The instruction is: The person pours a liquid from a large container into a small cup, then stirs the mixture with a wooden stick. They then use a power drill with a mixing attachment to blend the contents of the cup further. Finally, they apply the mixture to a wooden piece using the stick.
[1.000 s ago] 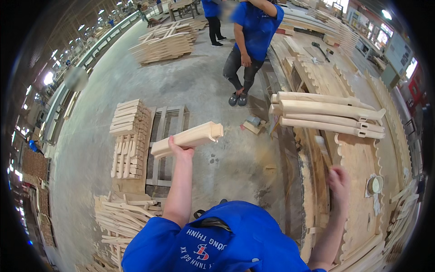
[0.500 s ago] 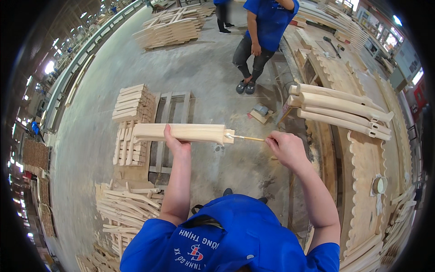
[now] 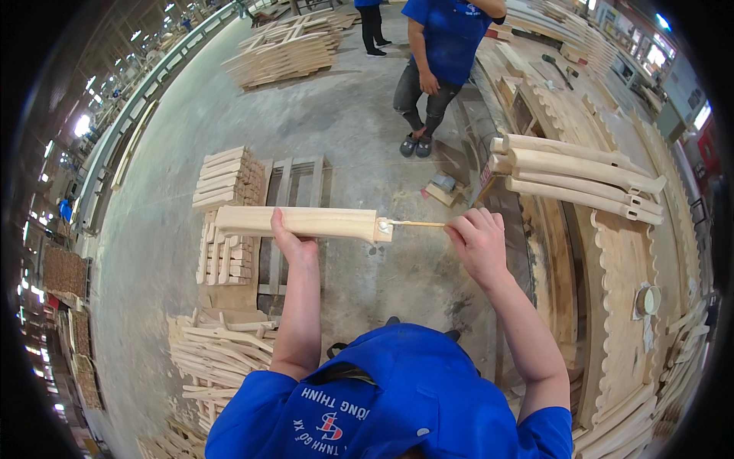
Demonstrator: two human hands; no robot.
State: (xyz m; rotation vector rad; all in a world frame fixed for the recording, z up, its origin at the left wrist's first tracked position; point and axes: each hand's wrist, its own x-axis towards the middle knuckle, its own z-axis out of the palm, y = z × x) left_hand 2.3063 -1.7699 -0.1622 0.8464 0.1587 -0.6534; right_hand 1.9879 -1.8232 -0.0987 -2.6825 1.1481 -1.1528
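Note:
My left hand (image 3: pixel 293 239) grips a long pale wooden leg (image 3: pixel 321 222) from below, its thumb over the near-side face. The piece lies level across my front, and its right end narrows to a tenon smeared with white glue. Between the fingertips of my right hand (image 3: pixel 480 239) is a thin wooden stick (image 3: pixel 424 224), its white-coated tip touching that glued end. Past my right hand, several similar shaped legs (image 3: pixel 581 170) lie side by side on the workbench.
Stacked wooden parts (image 3: pixel 229 180) stand at the left beside a slatted pallet (image 3: pixel 294 176); more curved pieces (image 3: pixel 218 344) lie nearer. A small round tub (image 3: pixel 647 300) sits on the right bench. Ahead stands another person (image 3: pixel 440 69) in a blue shirt. A small box (image 3: pixel 441 189) is on the floor.
The wooden leg has shifted slightly left in my left hand. My right hand has tilted more upright and moved a little, the stick's tip staying at the glued end.

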